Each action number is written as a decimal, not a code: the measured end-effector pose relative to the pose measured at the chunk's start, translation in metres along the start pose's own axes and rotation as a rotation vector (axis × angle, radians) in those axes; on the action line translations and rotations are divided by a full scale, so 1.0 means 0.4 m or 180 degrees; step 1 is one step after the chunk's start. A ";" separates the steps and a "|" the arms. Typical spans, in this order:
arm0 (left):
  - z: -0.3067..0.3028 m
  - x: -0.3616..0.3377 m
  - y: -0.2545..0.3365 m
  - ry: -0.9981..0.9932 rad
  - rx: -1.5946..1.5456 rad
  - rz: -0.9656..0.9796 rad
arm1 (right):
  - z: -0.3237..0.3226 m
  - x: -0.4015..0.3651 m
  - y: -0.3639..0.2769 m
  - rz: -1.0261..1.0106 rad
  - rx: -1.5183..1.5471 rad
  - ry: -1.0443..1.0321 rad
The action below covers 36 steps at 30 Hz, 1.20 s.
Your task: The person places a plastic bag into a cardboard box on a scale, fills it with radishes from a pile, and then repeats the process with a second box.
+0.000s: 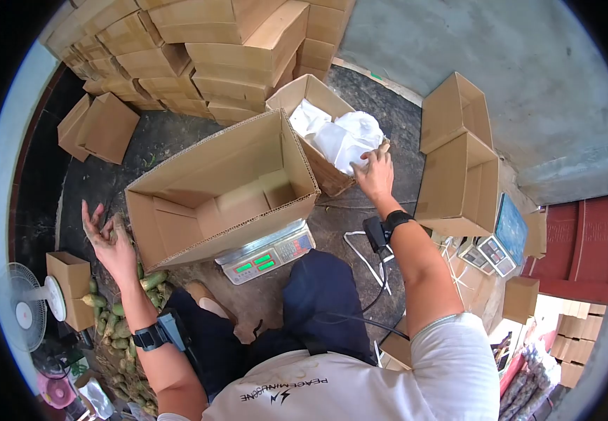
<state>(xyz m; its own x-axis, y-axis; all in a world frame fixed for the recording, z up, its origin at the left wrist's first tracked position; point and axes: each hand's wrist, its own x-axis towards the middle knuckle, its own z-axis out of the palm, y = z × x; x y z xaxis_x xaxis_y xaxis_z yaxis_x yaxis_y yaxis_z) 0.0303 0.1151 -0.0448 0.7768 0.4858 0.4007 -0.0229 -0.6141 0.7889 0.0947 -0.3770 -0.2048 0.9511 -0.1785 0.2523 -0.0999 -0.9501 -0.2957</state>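
An open, empty cardboard box [241, 203] sits on a digital scale [265, 258] with lit green displays. To its left, my left hand [109, 237] is raised with fingers apart and nothing in it. Behind the box on the right stands a smaller carton [332, 175] filled with white plastic bags [346, 139]. My right hand [375, 170] reaches to that carton's right side, its fingers bent at the edge of the white plastic; whether they grip it is hard to make out.
Stacked cartons [230, 52] line the back. More open boxes [458, 182] stand at the right by another scale [488, 254]. Green vegetables [118, 330] lie on the floor at the left, near a fan [27, 309]. A white strap [370, 263] lies right of my knees.
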 end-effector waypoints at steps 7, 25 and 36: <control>0.001 -0.004 0.015 0.0005 -0.0186 0.0027 | 0.053 0.023 -0.028 0.0219 0.0370 0.0214; -0.011 -0.005 0.013 -0.0133 -0.0366 0.0046 | 0.035 0.137 0.030 0.0229 0.0043 -0.0448; 0.032 -0.033 0.084 -0.0366 -0.0716 0.0185 | -0.076 0.183 -0.019 -0.0398 -0.0334 -0.0319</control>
<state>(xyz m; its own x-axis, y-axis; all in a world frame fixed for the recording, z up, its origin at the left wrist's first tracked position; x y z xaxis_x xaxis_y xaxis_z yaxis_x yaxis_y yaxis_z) 0.0273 0.0802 -0.0294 0.8363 0.3720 0.4028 -0.1990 -0.4788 0.8551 0.1560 -0.3907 -0.1560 0.9818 -0.0360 0.1864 -0.0041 -0.9856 -0.1689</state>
